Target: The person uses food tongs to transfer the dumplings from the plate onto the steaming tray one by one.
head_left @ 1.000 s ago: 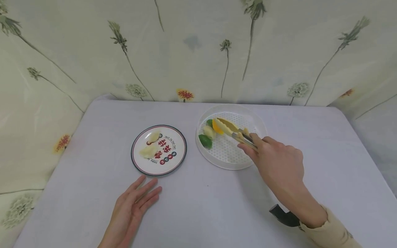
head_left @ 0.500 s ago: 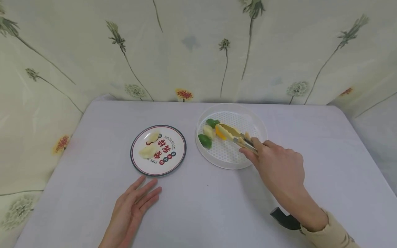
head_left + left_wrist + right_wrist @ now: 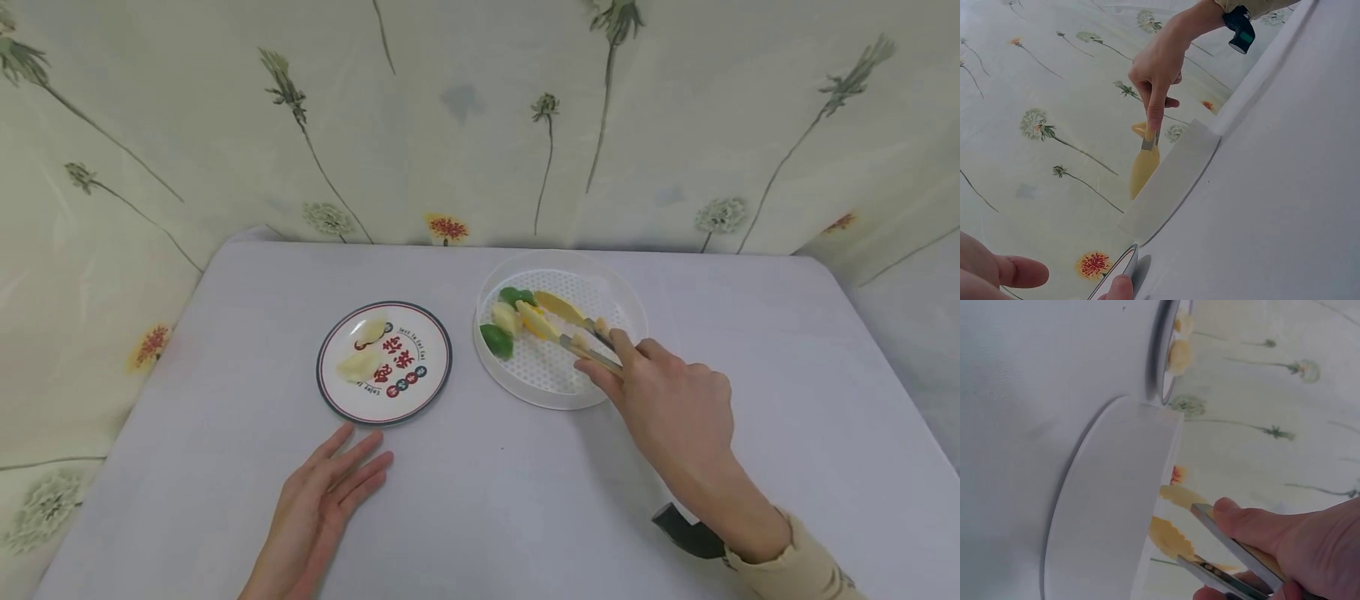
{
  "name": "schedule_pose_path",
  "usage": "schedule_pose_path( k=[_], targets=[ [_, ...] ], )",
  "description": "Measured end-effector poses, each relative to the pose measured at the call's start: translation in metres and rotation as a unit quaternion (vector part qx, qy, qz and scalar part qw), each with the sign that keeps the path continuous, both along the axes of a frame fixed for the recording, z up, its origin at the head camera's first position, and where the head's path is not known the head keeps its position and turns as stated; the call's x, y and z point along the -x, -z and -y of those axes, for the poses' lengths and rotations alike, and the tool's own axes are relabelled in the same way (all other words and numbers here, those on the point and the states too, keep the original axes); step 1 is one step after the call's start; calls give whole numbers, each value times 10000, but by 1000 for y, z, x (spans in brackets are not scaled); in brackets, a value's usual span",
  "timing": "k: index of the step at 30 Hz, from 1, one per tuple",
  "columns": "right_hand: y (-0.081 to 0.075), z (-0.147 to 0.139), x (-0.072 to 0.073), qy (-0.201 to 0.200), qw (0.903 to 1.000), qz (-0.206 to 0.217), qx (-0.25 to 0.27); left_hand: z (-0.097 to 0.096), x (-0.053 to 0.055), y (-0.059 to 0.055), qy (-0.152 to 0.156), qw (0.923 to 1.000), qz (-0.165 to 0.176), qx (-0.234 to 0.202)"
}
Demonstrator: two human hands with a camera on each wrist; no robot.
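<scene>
My right hand (image 3: 678, 400) grips a pair of tongs (image 3: 558, 308) with yellow scalloped tips and metal arms. The tips stand spread inside a round white tray (image 3: 558, 396) with a perforated floor. Between and under them shows part of an orange-yellow piece (image 3: 539, 312), mostly hidden. Left of the tips lie a pale piece (image 3: 506, 318) and green pieces (image 3: 497, 342), with more green behind. My left hand (image 3: 318, 500) lies with fingers extended at the near rim of a printed plate (image 3: 408, 404); two pale dumpling-like pieces (image 3: 360, 367) rest on that plate.
A white cloth (image 3: 480, 517) covers the table, whose far edge runs just behind the tray. Flower-printed fabric (image 3: 420, 125) hangs behind and at the sides. A dark strap-like object (image 3: 686, 533) sits at my right wrist.
The tongs' tips first shifted slightly toward me with the orange-yellow piece, uncovering more green, then spread apart around it. My left hand has stayed by the plate.
</scene>
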State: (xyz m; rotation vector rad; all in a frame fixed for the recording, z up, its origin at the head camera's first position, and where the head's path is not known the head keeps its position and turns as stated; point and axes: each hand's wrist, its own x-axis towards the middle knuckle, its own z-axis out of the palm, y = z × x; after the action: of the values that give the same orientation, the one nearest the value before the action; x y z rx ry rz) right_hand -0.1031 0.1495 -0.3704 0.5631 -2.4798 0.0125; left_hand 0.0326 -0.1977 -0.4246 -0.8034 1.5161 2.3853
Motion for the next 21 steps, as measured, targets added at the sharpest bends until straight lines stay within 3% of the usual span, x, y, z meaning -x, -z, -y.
schedule_pose_path(
  k=[10,21],
  targets=[
    [-1,17,-8,-207,9990,-344,177,0,0,-1,13,10000,-70,-46],
    [-2,49,-16,-761,9968,241,4,0,1,0,-12,10000,10,9]
  ],
)
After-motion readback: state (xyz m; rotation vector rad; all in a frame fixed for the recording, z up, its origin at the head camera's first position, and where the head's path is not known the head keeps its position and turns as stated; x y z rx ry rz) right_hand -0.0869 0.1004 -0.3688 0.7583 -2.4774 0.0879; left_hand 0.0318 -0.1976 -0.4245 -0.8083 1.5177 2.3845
